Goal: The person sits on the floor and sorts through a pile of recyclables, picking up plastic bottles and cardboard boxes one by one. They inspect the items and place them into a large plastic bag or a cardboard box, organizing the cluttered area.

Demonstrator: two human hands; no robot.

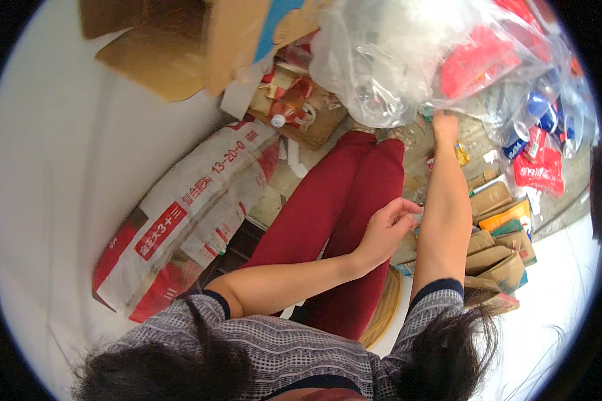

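My left hand [392, 226] hovers over my right thigh with its fingers curled. Something small and whitish shows at its fingertips, but I cannot tell whether it is held. My right arm stretches forward, and my right hand [445, 129] is down by the lower edge of a large clear plastic bag [381, 75]. The fingers are partly hidden there, so their grip is unclear. Inside the bag are clear and pale items and a red plastic piece [479, 62]. A yellow wrapper [462, 155] lies on the floor beside my right wrist.
On the left lies a long white and red woven sack [195, 200] bearing print. Ahead are an open cardboard box [165, 60] and a bottle of reddish liquid [291, 103]. Flattened cartons [496, 265] stack at right, below a red plastic bag [539, 170] and plastic bottles [537, 108].
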